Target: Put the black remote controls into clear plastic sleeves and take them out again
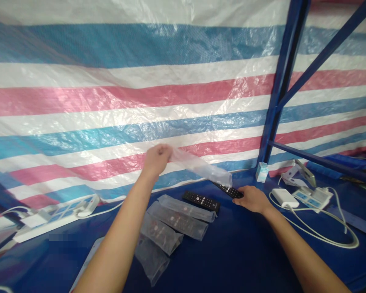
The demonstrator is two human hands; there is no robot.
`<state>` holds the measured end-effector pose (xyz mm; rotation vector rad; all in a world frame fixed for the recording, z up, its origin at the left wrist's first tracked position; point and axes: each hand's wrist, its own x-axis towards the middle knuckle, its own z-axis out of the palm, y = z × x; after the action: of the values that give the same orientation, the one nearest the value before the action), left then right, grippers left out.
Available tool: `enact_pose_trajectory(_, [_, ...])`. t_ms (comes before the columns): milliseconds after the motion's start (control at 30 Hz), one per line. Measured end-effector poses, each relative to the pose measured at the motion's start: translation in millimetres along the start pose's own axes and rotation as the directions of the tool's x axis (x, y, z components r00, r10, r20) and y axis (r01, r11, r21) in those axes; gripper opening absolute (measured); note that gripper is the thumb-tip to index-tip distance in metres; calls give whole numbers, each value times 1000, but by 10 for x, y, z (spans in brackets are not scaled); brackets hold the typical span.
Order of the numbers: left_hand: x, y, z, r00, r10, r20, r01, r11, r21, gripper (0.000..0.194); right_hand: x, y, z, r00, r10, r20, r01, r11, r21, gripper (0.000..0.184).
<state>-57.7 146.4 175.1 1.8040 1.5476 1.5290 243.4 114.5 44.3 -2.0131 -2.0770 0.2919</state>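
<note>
My left hand (158, 158) is raised over the table and pinches one end of a clear plastic sleeve (201, 165), which stretches down to the right. In my right hand (252, 198) is a black remote control (231, 190), held by its near end. The remote's far end meets the sleeve's open end; whether it is inside or behind the plastic I cannot tell. Below lies a bare black remote (201, 200) on the blue tabletop. Beside it, several remotes in clear sleeves (178, 219) lie fanned out toward me.
A white power strip (57, 215) with plugs and cables stands at left. On the right are a small light-blue box (262, 172), a white adapter (285, 198), another power strip (312, 198) and looped cable. A blue metal post (276, 95) rises before a striped tarp (134, 93).
</note>
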Motion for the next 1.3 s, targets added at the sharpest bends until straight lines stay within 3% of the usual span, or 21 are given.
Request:
enact_pose_trajectory(100, [-184, -554, 196, 960, -185, 212, 127, 957, 260, 21, 7, -44, 42, 1000, -17, -8, 17, 1000, 1, 23])
enact_pose_trajectory(200, [-349, -910, 377, 935, -248, 253, 146, 920, 364, 21, 12, -105, 87, 998, -56, -16, 56, 998, -5, 21])
enact_pose_trajectory(300, [-417, -1042, 440, 933, -277, 232, 147, 877, 457, 20, 27, -171, 138, 994, -108, -23, 108, 994, -8, 22])
enact_pose_trajectory(433, [-474, -1041, 426, 943, -285, 169, 140, 807, 574, 15, 52, -232, 213, 982, -189, -12, 189, 982, 11, 23])
enact_pose_trajectory(533, [-652, -949, 384, 963, -239, 126, 107, 767, 633, 21, 57, -221, 253, 973, -232, -17, 232, 971, 51, 32])
enact_pose_trajectory(667, [-1151, -712, 264, 971, -11, 237, -156, 725, 671, 24, 66, -139, 265, 968, -213, -133, 234, 956, 174, 44])
enact_pose_trajectory(833, [-1924, -473, 195, 873, 15, 488, -332, 751, 570, 28, 104, -75, 279, 970, -167, -177, 204, 955, 217, 44])
enact_pose_trajectory(967, [-2336, -492, 315, 724, 56, 688, -500, 729, 467, 27, 114, -84, 341, 971, -154, -185, 192, 960, 205, 39])
enact_pose_trajectory(1033, [-2436, -552, 370, 678, 80, 731, -532, 739, 413, 24, 110, -99, 376, 971, -154, -183, 190, 961, 201, 39])
enact_pose_trajectory(1167, [-2483, -654, 398, 698, 55, 714, -446, 813, 375, 19, 99, -132, 419, 971, -169, -171, 202, 960, 195, 40])
enact_pose_trajectory(1300, [-2472, -681, 391, 701, 82, 708, -443, 828, 344, 20, 90, -159, 414, 980, -150, -129, 172, 968, 183, 43])
